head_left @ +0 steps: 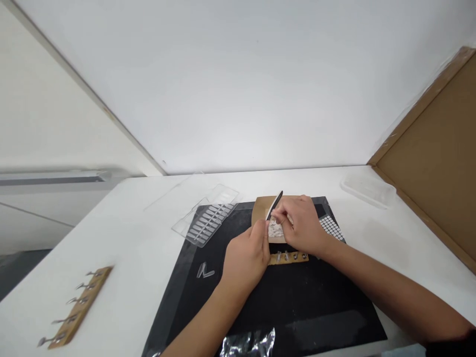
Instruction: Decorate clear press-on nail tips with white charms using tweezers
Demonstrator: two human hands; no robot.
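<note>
White table (122, 228), plain white wall (241, 74) behind, brown board (439, 148) leaning at right, dark floor (15, 270) at left

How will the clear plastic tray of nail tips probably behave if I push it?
The clear plastic tray looks thin, so it is probably light and slightly flexible. It lies partly over the black mat corner, so it may rock or slide unevenly. Its small tips could spill.

The near half of the black mat (316, 307) lies open. A wooden strip (288, 257) sits mid-mat, a clear tray (208, 218) crowds its far-left corner, and cardboard (439, 163) walls the right.
</note>
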